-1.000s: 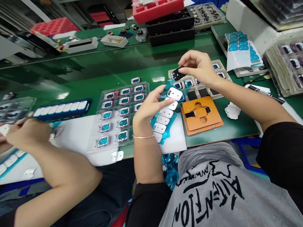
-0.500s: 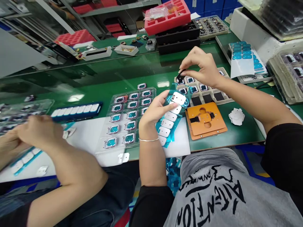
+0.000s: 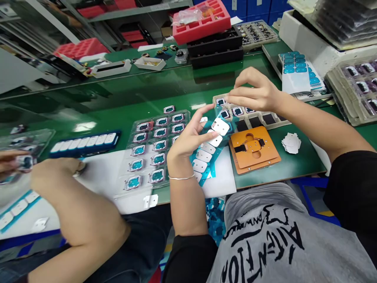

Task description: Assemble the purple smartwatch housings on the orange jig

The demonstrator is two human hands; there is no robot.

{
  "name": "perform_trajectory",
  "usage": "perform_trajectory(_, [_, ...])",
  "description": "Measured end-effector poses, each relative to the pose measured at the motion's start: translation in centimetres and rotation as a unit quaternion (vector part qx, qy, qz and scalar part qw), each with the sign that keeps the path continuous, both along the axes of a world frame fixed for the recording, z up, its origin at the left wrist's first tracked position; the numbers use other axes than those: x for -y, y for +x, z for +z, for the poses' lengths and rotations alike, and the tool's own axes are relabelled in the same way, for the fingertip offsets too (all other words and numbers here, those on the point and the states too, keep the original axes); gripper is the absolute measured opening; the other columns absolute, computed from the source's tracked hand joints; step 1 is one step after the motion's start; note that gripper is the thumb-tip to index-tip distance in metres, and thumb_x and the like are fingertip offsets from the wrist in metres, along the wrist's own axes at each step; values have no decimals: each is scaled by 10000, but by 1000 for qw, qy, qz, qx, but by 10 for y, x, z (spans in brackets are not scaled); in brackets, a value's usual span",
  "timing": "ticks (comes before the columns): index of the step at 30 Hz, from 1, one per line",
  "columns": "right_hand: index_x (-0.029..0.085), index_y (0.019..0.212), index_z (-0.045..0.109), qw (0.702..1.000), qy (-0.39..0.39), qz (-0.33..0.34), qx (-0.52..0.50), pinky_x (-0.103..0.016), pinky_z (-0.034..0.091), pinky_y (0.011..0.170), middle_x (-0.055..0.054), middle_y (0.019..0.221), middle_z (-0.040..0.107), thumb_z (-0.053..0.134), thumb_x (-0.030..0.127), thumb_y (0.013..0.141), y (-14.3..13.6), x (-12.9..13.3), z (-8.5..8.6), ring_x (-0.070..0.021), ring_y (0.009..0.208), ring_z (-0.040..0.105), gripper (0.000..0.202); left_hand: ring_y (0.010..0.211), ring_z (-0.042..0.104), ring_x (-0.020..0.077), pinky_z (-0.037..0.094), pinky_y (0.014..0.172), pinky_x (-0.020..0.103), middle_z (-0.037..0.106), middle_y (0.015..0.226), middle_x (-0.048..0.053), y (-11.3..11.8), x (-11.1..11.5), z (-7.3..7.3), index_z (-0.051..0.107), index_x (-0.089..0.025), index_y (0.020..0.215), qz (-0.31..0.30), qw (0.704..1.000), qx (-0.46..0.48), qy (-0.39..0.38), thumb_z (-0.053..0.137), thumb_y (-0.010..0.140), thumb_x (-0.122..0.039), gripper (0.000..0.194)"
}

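Left hand: the left hand [image 3: 188, 137] is grasping a blue film strip [image 3: 210, 157] between thumb and fingers, and its white labels [image 3: 220, 126] are facing up.
Right hand: the right hand [image 3: 260, 92] is hovering over the beige tray [image 3: 283, 124], fingertips drawn together; whether they are pinching anything, I cannot tell.
Film strip: slanting above the white sheet [image 3: 225, 177], just left of the orange fixture [image 3: 255, 147].
Beige tray: lying behind the fixture, holding small framed parts [image 3: 237, 111] and black pads [image 3: 255, 121].
White pieces [image 3: 291, 143]: lying in a pile right of the fixture.
Clear tray [image 3: 149, 156]: holding rows of blue-centred frames [image 3: 158, 159] on the left.
Co-worker: a blurred hand [image 3: 8, 159] is apparently holding a similar frame.
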State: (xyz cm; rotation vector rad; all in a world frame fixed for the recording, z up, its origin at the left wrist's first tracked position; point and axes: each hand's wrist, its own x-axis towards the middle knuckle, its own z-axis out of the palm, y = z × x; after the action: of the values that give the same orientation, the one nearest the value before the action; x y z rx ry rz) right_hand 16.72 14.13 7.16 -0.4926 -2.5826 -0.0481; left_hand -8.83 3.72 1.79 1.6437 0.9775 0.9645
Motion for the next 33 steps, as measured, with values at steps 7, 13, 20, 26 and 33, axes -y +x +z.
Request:
perform_trajectory(7, [282, 1009, 750, 990, -53, -102, -79, -560, 472, 1034, -79, 1100, 757, 456, 485, 1057, 32, 2, -11, -288, 1136, 598, 361, 1189, 658, 294, 622, 931, 401, 583, 1412, 76, -2, -5, -5, 295, -376, 1560, -16, 996, -65, 56, 787, 824, -503, 894])
perform_trajectory(13, [220, 1032, 757, 883, -424, -73, -189, -375, 541, 736, -37, 895, 715, 788, 387, 785, 49, 55, -26, -192, 803, 631, 300, 1315, 556, 367, 499, 1100, 556, 568, 1384, 139, -26, -23, -43, 377, -309, 1519, 287, 916, -225, 163, 737, 830, -334, 778])
perform_trajectory(20, [238, 1010, 798, 919, -384, -51, -71, -380, 427, 780, -53, 877, 731, 695, 321, 852, 44, 95, -41, -228, 885, 549, 206, 1329, 453, 487, 350, 1093, 782, 564, 1362, 170, -26, -17, -52, 669, -281, 1206, 344, 855, -358, 152, 712, 847, -422, 388])
perform_trajectory(26, [222, 974, 790, 952, -298, -29, -57, -419, 409, 882, -76, 989, 639, 709, 316, 887, 48, 95, -50, -252, 987, 496, 152, 1287, 493, 432, 364, 1107, 733, 612, 1357, 133, 6, -4, -38, 706, -277, 1215, 173, 867, -436, 168, 657, 902, -406, 343])
perform_trajectory(33, [244, 885, 775, 957, -270, 6, -103, -445, 436, 898, -59, 1001, 653, 704, 335, 922, 46, 96, -52, -248, 1004, 534, 121, 1315, 433, 425, 423, 1051, 719, 540, 1475, 120, 37, -3, -46, 732, -281, 1207, 100, 864, -462, 175, 560, 895, -194, 367])
